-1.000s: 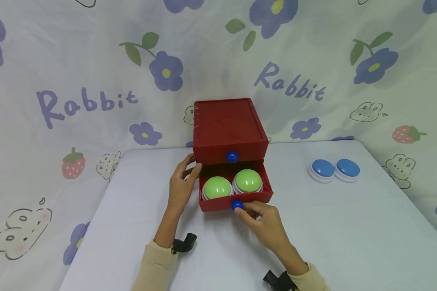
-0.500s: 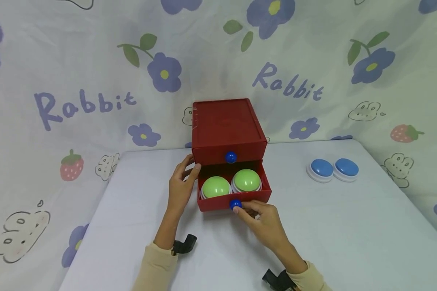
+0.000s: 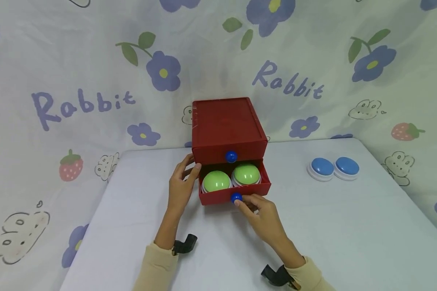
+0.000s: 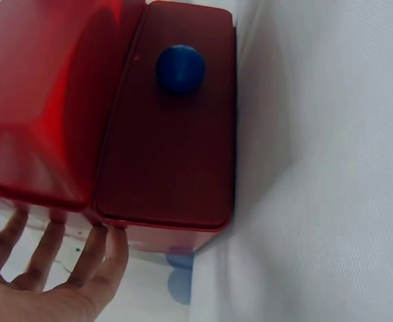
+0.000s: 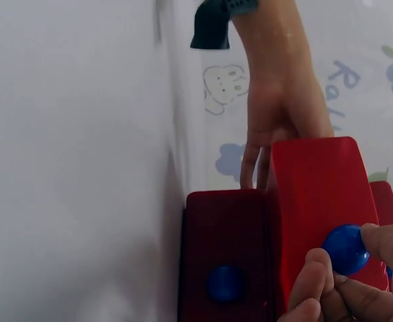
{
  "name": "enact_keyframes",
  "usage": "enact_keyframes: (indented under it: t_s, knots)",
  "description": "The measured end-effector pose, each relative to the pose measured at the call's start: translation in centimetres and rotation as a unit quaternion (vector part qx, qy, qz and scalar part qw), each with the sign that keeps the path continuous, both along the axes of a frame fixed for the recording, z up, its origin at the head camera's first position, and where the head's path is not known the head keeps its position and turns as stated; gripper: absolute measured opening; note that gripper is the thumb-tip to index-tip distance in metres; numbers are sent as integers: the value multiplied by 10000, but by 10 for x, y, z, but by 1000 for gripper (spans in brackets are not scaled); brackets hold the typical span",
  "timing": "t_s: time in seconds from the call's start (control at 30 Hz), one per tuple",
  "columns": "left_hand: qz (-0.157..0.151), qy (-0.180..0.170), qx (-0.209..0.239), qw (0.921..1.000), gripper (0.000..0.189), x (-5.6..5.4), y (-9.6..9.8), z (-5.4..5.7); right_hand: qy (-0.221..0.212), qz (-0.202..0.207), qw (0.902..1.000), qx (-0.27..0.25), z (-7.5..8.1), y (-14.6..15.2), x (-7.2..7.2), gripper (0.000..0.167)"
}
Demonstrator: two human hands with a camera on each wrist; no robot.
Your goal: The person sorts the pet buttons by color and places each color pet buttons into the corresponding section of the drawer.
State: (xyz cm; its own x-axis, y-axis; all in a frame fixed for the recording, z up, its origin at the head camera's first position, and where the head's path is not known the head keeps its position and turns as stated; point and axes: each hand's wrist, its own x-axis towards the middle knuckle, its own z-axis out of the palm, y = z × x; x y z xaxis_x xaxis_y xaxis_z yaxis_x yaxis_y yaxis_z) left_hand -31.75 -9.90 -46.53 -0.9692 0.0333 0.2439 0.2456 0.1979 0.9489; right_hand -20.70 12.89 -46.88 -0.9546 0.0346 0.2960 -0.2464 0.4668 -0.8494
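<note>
A red drawer cabinet (image 3: 225,121) stands at the back of the table. Its middle drawer (image 3: 218,197) is pulled partway out and holds two green dome buttons (image 3: 216,180) with white bases, side by side. My right hand (image 3: 266,218) pinches that drawer's blue knob (image 3: 236,197) between thumb and fingers, also seen on the blue knob (image 5: 346,248) in the right wrist view. My left hand (image 3: 181,186) rests its fingers against the cabinet's left side. Below, the bottom drawer (image 4: 170,154) is in, its round blue knob untouched; the head view hides it.
Two blue dome buttons (image 3: 322,167) with white bases stand close together on the right of the white table (image 3: 349,226). A cloth printed with flowers and rabbits (image 3: 218,52) hangs right behind the cabinet.
The middle drawer has slid slightly inward, away from me, with my right hand still on its knob and moving forward with it. My left hand stays at the cabinet's side.
</note>
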Motion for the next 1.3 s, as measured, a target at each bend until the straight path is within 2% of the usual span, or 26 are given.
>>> enact_keyframes:
  t_s: [0.2,0.43,0.77,1.07,1.3]
  knots:
    - [13,101,-72,9999,54,2,-1,1,26,8,10000,-63,-2,-2,-15,24]
    - [191,60,-132,9997,56,3,-2,4,195,-11,9998,-1,1,-6,-31,26]
    - [-19,8,20,10000,54,-1,0,0,362,-55,9992,-144,-6,-4,-52,27]
    - [-154,3,321,9994,53,-2,-1,2,468,-18,9988,-163,-5,-3,-63,27]
    - [-38,2,176,9998,55,0,2,2,434,-73,9985,-325,-7,-5,-73,28]
